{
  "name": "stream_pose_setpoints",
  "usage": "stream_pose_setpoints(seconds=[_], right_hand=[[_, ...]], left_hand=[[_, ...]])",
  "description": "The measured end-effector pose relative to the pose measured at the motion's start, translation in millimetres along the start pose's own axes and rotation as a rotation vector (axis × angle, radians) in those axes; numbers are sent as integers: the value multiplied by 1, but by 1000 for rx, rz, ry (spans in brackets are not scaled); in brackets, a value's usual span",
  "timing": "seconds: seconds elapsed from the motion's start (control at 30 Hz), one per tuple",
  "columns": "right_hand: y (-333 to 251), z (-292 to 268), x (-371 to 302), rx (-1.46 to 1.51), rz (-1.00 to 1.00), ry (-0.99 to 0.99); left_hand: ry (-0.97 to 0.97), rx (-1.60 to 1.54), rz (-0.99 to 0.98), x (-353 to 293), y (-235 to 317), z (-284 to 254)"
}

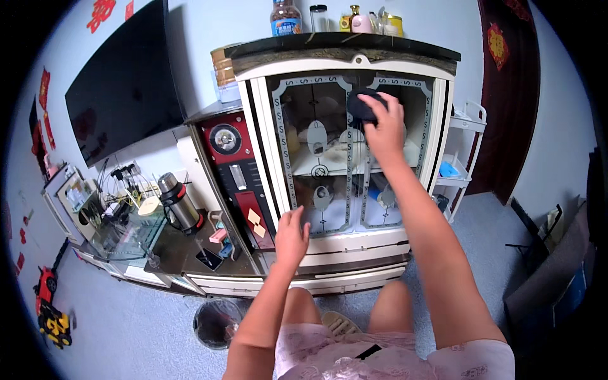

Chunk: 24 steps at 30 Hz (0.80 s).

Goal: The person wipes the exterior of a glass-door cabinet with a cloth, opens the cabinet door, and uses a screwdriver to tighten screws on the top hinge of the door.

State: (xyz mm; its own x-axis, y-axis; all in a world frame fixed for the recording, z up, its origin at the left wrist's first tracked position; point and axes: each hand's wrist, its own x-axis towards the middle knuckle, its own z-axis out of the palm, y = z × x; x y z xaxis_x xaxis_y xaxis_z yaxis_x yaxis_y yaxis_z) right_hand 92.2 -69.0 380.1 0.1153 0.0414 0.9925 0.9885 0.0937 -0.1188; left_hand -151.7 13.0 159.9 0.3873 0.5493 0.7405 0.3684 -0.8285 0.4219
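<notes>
My right hand [387,130] reaches high and is closed on a black pad [363,106], rounded and soft-looking; whether it is a cloth or a sponge I cannot tell. The pad lies against the glass front of a white cabinet [342,244], near where its two patterned glass doors [313,104] meet. Lower down, my left hand [292,239] holds nothing, its fingers apart, close to the bottom left of the cabinet front. Shelves with a few items show dimly through the glass.
Jars and bottles [361,24] crowd the cabinet's dark top [342,43]. To the left are a red-black speaker [225,139], a steel thermos [180,202], a phone [209,258] and a wall television [123,85]. A bin [217,323] stands below; a white rack [467,123] is at right.
</notes>
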Motion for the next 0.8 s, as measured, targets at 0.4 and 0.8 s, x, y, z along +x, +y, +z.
stream_pose_setpoints(seconds=[0.4,0.8], right_hand=[[-13,44,-213,-60,-9,-326],[-87,82,-9,154,-211,-9]], left_hand=[[31,222,46,-38,-41,6],[60,257,-43,9,-50,25]])
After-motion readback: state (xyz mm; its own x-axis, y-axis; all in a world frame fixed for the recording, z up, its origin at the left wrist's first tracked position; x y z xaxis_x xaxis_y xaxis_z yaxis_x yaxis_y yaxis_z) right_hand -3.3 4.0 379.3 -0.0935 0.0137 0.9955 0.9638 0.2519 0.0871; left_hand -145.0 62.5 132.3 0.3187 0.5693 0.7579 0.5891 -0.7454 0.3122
